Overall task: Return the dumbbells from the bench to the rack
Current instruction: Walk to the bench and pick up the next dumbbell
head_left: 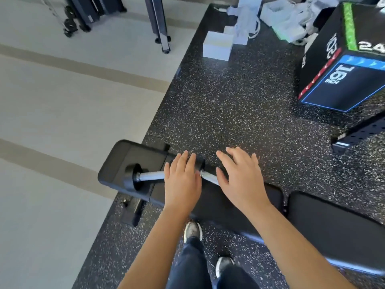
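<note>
Two hands reach down over the counter [116, 162]. The left hand [182, 182] and right hand [241, 180] are flat, with fingers straight and gripping nothing. Each is poised above a handle, probably to lift one weight apiece. One dumbbell [145, 176] lies across the counter's left end. A second dumbbell [209, 177] shows only a sliver of handle between the hands. No rack is clearly visible. Beyond the counter, white boxes [217, 45] and bags [287, 19] sit on the floor, their contents hidden.
</note>
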Demonstrator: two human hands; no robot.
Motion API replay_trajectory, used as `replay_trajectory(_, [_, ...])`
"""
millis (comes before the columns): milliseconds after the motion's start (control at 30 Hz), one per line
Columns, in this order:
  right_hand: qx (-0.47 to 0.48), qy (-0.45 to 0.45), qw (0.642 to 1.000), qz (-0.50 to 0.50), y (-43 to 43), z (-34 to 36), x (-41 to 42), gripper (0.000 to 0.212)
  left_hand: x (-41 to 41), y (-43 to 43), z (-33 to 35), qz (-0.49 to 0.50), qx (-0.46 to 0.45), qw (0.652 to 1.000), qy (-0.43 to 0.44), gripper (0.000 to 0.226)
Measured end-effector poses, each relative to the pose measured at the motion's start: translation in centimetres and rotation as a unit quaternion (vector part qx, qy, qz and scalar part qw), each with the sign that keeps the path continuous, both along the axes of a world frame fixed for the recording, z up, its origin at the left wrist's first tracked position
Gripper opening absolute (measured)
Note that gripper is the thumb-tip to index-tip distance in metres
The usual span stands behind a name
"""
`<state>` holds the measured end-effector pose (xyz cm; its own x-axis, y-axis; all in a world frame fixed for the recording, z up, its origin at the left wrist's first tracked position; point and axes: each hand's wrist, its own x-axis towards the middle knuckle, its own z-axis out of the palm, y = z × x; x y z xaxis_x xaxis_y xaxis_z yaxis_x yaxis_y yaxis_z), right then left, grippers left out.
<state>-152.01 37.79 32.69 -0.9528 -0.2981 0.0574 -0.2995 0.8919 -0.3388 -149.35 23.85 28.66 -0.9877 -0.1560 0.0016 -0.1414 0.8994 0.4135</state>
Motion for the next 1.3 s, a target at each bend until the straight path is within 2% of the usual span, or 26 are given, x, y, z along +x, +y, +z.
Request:
replay_trajectory(133, [0.016,-0.006,1.0,-0.012,-1.6,-3.4,-4.3,0.038,-4.3,-2.3,-3.6,-0.013,0.01,1.0,-0.024,0.045])
replay_trajectory(367, [0.044,-0.076,0.996,0.011,-1.8,-11.5,-8.7,0.04,-8.9,-3.1,-10.5,-0.027,0.024,0.997,-0.075,0.048])
replay_trajectory(600, [0.07,-0.15,0.984,0.063,-1.1,-20.0,-9.2,0.046,-10.1,-3.4,-17.1,-0.015,0.044,0.993,-0.113,0.051])
replay_trajectory(800, [0.075,-0.227,0.97,0.036,-0.3,-25.8,-9.2,0.057,-9.9,-2.3,-22.0,-0.007,0.071,0.99,-0.125,0.051])
replay_trajectory(1000, [0.034,-0.287,0.957,0.022,-0.8,-29.5,-9.4,0.059,-9.3,-1.5,-25.2,0.003,0.118,0.986,-0.118,0.054])
replay_trajectory(1167, [-0.04,-0.366,0.93,-0.01,-1.0,-31.8,-9.0,0.056,-8.1,-1.2,-26.8,0.01,0.147,0.981,-0.122,0.054])
replay_trajectory(1300, [-0.084,-0.384,0.919,-0.015,-0.4,-33.3,-8.5,0.053,-7.6,-1.2,-27.5,0.011,0.16,0.981,-0.111,0.054])
